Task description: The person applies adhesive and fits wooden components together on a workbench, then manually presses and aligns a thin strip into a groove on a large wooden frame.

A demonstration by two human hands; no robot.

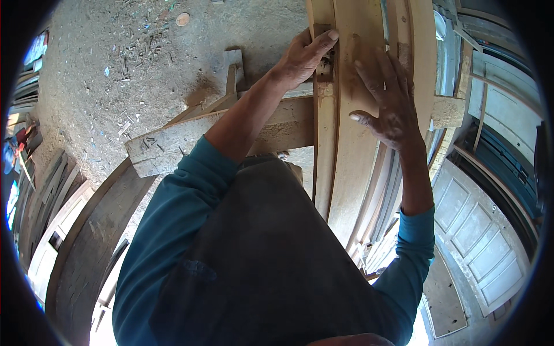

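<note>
A pale wooden plank (359,161) runs lengthwise ahead of me, with a narrower wooden strip (325,138) along its left side. My left hand (300,57) grips that strip's left edge, thumb on top and the other fingers mostly hidden. Beside the thumb, the strip has a dark, rough recess (325,68) cut into it. Over the plank my right hand (388,101) is spread open, fingers pointing away from me and partly blurred. It holds nothing; whether the palm presses on the wood I cannot tell.
Beneath the planks a rough cross beam (225,130) reaches left, with nails on its end. Wood scraps litter the concrete floor (144,69). A curved-looking dark board (95,230) lies at lower left. Panelled white doors (485,230) and stacked timber stand at right.
</note>
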